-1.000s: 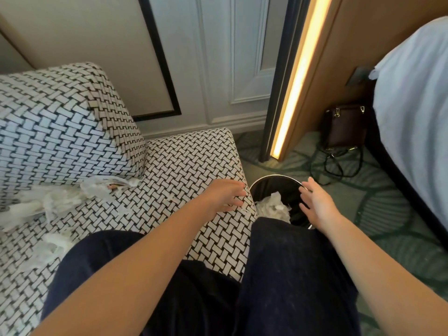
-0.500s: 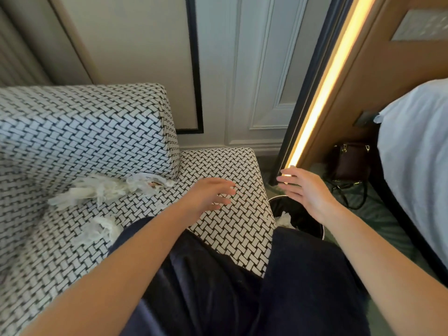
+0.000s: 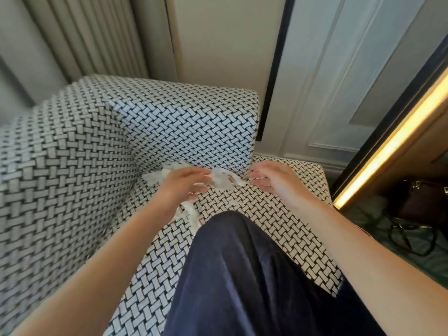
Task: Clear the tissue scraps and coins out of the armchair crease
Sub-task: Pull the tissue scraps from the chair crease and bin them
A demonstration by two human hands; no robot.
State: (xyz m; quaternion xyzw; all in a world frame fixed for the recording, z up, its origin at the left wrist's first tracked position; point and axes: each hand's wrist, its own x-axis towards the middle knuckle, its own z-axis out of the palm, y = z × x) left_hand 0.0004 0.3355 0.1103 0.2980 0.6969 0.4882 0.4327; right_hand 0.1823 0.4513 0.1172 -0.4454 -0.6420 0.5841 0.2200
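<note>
White tissue scraps (image 3: 224, 181) lie along the crease where the seat of the woven black-and-white armchair (image 3: 194, 117) meets its side cushion. More scraps (image 3: 155, 176) trail left, and a few bits (image 3: 188, 214) lie by my knee. My left hand (image 3: 180, 187) reaches over the scraps with straight fingers and the thumb underneath. My right hand (image 3: 274, 181) hovers at the scraps' right end with loosely bent fingers touching the seat. I cannot make out any coin.
My knee in dark trousers (image 3: 242, 263) rests on the seat. A brown handbag (image 3: 421, 202) with a black strap lies on the green carpet at right, below a glowing light strip (image 3: 388, 146). Curtains (image 3: 84, 32) hang behind the chair.
My view swung left from the waste bin to the chair crease. Both hands moved from the bin side up to the tissue scraps, the right hand crossing over the seat.
</note>
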